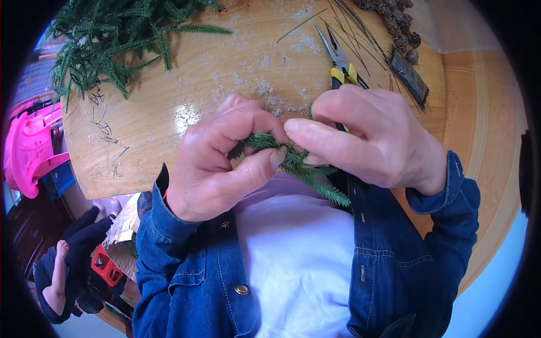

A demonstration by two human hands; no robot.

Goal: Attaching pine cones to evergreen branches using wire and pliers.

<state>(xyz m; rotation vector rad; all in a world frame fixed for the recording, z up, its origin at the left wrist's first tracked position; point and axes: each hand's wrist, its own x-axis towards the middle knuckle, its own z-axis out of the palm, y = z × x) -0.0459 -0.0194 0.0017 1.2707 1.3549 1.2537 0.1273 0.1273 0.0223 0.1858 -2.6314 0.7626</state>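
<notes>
Close in front of my chest, both hands work on a green artificial pine sprig (315, 181). My left hand (222, 152) pinches it between thumb and curled fingers. From the other side, my right hand (366, 132) holds its fingertips together at the sprig, almost meeting the left thumb. What the right fingertips pinch there is mostly hidden. One needled tip of the sprig points down to the right, over the white shirt. Just beyond my right hand lie pliers (336, 53) with yellow and black handles, their jaws pointing away and slightly apart.
A heap of green pine sprigs (121, 42) covers the table's far left. Thin wires (360, 28), a dark bundle (409, 78) and brown pine cones (399, 25) lie far right. White bits litter the wooden tabletop (146, 135). Another person (62, 270) sits lower left, near a pink chair (31, 149).
</notes>
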